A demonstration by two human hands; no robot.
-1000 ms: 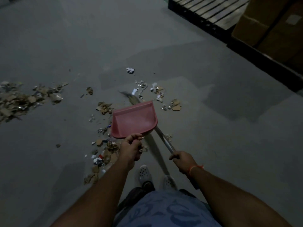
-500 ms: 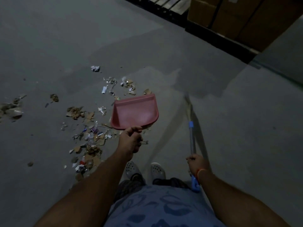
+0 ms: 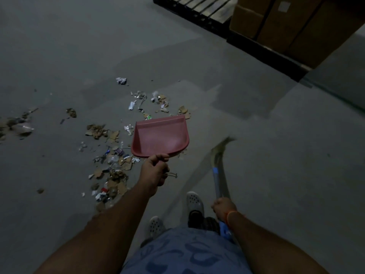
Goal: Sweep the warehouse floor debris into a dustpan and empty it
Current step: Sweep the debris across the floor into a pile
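While the left hand [image 3: 155, 170] grips the dustpan [image 3: 160, 136] by its handle, fingers curled tight round it, the pan hangs in the air above the floor [image 3: 276, 155], mouth pointing away from the person. Pan is pink, inside looks bare. A small wire loop or clip shows just beside the left hand's knuckles; cannot tell what it belongs to.

Right hand [image 3: 224, 207] is closed round the broom [image 3: 217, 175] shaft, low on the right. Shaft is pale with blue bands; one band sits above the hand, another blue part shows below the wrist. Bristle end is blurred, out to the right of the pan and apart from it. An orange band [image 3: 230, 214] circles the right wrist.

Debris [image 3: 114, 161] lies on the floor left of the pan and under its near left corner: cardboard scraps, paper bits, some shiny wrappers. A second patch sits just beyond the pan's far edge. A crumpled white paper [image 3: 121, 80] lies further out, on its own. More scraps at the far left edge of view.

Two pale perforated shoes [image 3: 194, 204] show below, right foot ahead of left. Blue patterned cloth covers the bottom centre.

Top right: dark pallet [image 3: 193, 8] with slats, and cardboard boxes [image 3: 276, 22] stacked beside it on another dark base. Light is dim throughout.
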